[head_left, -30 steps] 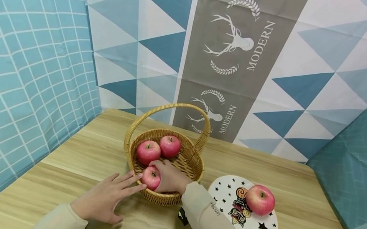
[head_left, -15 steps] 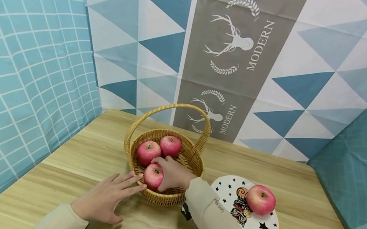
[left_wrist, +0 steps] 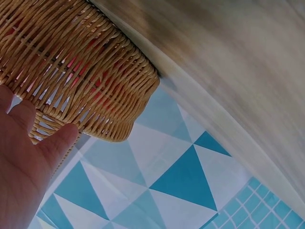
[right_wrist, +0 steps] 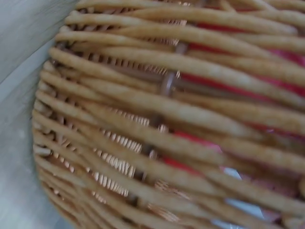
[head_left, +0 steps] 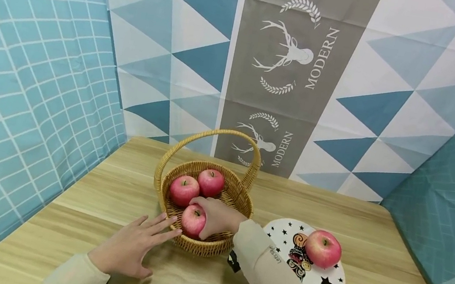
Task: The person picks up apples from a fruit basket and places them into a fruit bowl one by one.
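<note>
In the head view a wicker basket (head_left: 204,249) with a tall arched handle stands on the wooden table. My right hand (head_left: 219,217) reaches over its right rim and grips a red apple (head_left: 192,221) inside, near the front. Two more apples, one at the left (head_left: 184,190) and one at the back (head_left: 211,182), lie in the basket. My left hand (head_left: 131,247) has its fingers spread, with the fingertips at the basket's front-left rim. In the left wrist view this left hand (left_wrist: 24,157) is beside the woven wall. The right wrist view is filled by wicker (right_wrist: 143,109), with red showing through the gaps.
A white board (head_left: 285,229) with stars and a cartoon print lies right of the basket, and another apple (head_left: 323,248) sits on it. Patterned cloth (head_left: 195,61) hangs behind the table (head_left: 86,200). Blue tiled cloth (head_left: 23,86) borders the left side.
The right hand has shifted the front apple slightly to the right and back inside the basket. The left hand stays at the rim.
</note>
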{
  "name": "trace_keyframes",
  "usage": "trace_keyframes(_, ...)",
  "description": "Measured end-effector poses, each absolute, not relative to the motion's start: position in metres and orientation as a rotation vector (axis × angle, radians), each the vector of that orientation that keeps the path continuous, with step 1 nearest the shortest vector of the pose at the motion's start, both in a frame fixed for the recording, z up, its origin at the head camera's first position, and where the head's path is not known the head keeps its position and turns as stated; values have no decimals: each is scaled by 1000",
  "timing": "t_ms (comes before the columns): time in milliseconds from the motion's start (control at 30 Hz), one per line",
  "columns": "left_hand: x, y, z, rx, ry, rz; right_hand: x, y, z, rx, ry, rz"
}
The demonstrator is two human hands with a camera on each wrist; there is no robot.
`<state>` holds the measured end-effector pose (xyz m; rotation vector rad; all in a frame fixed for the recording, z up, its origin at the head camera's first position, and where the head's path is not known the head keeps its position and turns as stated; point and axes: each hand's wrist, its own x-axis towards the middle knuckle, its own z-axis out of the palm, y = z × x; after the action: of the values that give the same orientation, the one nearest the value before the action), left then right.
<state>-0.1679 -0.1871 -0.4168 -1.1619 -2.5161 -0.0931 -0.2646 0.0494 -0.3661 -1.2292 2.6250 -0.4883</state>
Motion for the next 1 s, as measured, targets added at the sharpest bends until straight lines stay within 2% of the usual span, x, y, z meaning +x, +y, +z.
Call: trace_keyframes(1000, -169, -187, -418, -1165, -2524, -135, -271, 80, -356, -1347, 2629, -649)
